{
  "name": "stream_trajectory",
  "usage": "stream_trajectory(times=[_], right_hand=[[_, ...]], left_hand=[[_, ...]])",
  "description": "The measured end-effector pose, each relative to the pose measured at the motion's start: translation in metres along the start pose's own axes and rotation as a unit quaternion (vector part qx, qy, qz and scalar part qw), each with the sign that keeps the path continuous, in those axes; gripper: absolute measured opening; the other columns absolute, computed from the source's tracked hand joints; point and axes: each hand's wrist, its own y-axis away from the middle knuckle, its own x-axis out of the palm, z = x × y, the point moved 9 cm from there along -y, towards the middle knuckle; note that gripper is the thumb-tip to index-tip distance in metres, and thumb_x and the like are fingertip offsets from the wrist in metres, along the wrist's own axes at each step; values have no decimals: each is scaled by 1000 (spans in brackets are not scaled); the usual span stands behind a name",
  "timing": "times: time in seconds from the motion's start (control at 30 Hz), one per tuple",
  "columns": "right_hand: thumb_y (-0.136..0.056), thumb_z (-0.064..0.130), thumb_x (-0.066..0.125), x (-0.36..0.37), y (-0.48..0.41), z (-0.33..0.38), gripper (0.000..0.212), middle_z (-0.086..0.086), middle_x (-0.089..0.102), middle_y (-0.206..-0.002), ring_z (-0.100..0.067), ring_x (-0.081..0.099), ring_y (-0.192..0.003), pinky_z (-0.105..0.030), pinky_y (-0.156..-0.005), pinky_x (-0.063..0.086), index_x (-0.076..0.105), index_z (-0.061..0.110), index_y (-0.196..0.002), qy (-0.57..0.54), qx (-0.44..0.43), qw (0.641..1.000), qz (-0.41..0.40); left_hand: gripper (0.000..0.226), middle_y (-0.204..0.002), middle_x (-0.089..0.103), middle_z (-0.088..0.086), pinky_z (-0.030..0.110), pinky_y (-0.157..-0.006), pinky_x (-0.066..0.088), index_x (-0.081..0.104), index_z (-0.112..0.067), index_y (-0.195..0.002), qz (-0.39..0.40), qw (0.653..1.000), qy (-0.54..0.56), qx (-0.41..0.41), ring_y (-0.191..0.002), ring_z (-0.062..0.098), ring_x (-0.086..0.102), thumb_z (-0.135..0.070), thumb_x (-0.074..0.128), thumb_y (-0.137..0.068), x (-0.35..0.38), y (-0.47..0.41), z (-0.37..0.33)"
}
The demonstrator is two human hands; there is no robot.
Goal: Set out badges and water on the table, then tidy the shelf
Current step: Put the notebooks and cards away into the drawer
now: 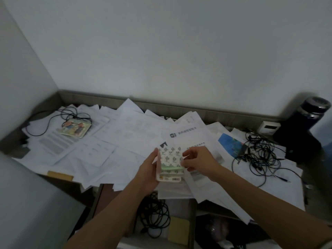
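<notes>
Your left hand (150,169) grips a stack of white, grey-patterned badge cards (171,157) from its left side, fingers curled up along the edge. Your right hand (199,161) pinches the stack's right edge between thumb and fingertips. The stack is held just above the loose white printed papers (125,137) that cover the grey shelf top (93,97). At the bottom of the stack a cream card with a yellow mark (168,178) sticks out towards you.

Far to the left, a rounded badge with a colourful cartoon picture (74,127) lies flat on the papers, and its thin black cord (53,121) loops around it. To the right, a tangle of thin black cables (260,153) lies on the sheets, partly over a blue printed page (231,144). A dark cylindrical bottle (310,112) stands in the back right corner, with a small white box-shaped device (268,127) just beside it. In the open compartment below the shelf top sit a coiled black cable (154,214) and a yellow pad (178,230).
</notes>
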Motion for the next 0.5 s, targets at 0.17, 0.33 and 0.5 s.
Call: stream_trajectory(times=[0.17, 0.33, 0.5], right_hand=[[-77, 9, 80, 69, -2, 31, 27, -16, 73, -87, -21, 70, -72, -28, -63, 58, 67, 0, -99, -8, 12, 999, 45], [-85, 13, 73, 151, -31, 79, 18, -11, 71, -83, -17, 69, -68, -28, -62, 57, 69, 1, -97, -9, 3, 999, 39], [-86, 16, 73, 227, -63, 107, 19, -13, 71, -88, -17, 68, -70, -25, -59, 54, 69, 2, -98, 18, 3, 998, 63]], left_hand=[[42, -123, 60, 30, 57, -91, 50, 49, 5, -132, -27, 997, -52, 48, -111, 46, 59, -7, 50, -91, -58, 30, -49], [31, -104, 69, 22, 38, -57, 58, 59, 1, -119, -83, 995, -14, 44, -80, 34, 71, -11, 44, -96, -153, 79, -106], [32, -107, 71, 17, 42, -76, 55, 64, -5, -113, -107, 993, 19, 49, -86, 32, 71, -23, 52, -90, -231, 117, -146]])
